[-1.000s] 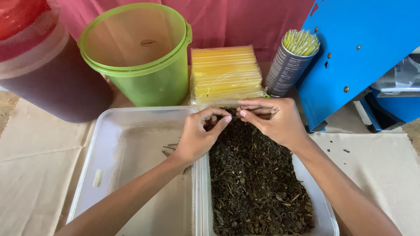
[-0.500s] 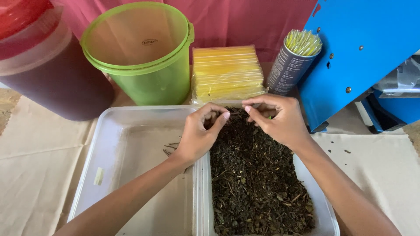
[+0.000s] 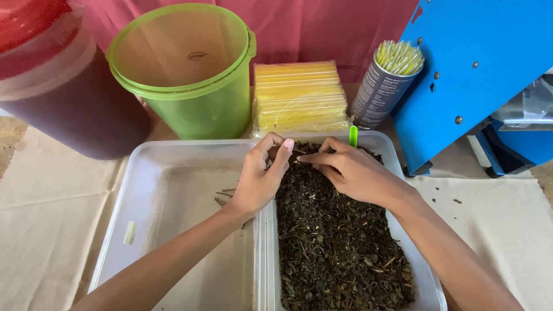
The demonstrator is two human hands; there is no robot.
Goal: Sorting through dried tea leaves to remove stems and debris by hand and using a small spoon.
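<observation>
The right hand (image 3: 351,173) is lying flat on the far end of the dried leaves (image 3: 337,242), fingers together, forefinger pointing left at a thin stem. The left hand (image 3: 262,175) is curling over the tray's near-left edge, fingertips pinched, on what I cannot tell. Both are equally close. The leaf tray (image 3: 423,270) is running lengthwise away from me; the emptier tray (image 3: 173,230) is sitting just left on the tabletop (image 3: 52,196).
</observation>
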